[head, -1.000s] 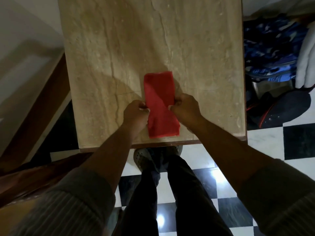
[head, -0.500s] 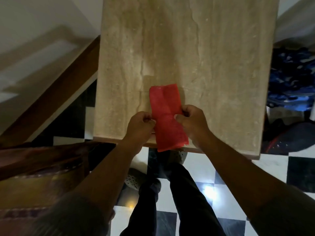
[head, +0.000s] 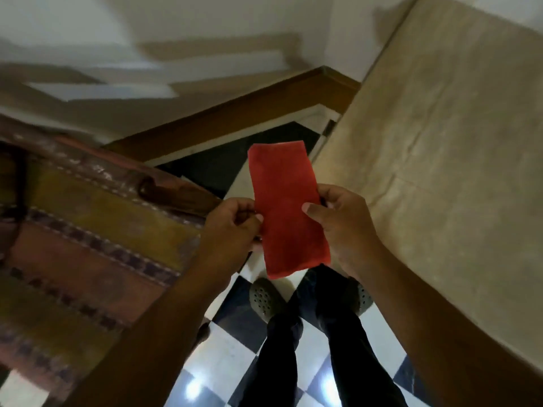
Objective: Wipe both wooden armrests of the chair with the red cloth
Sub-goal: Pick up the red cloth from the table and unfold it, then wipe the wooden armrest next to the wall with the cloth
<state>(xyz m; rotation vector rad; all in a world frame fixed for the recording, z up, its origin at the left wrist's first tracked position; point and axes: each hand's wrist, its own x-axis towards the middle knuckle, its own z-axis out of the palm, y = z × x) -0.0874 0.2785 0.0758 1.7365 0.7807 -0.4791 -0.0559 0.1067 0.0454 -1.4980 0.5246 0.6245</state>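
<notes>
The red cloth (head: 286, 207), folded into a long strip, hangs in the air in front of me above the checkered floor. My left hand (head: 232, 227) pinches its left edge and my right hand (head: 342, 227) pinches its right edge. The chair (head: 88, 230) fills the left side, with striped yellow and rust upholstery. One dark wooden armrest (head: 173, 192) runs along the chair's near side, just left of my left hand. The other armrest is not in view.
A beige marble table top (head: 440, 142) stands to the right, close to my right hand. A wooden skirting board (head: 235, 113) and white wall lie behind. My legs and grey perforated shoes (head: 266, 298) stand on the black-and-white tiles below.
The cloth has been lifted off the marble table by both hands. My view has swung left, so the table is at the right and the chair has come in at the left.
</notes>
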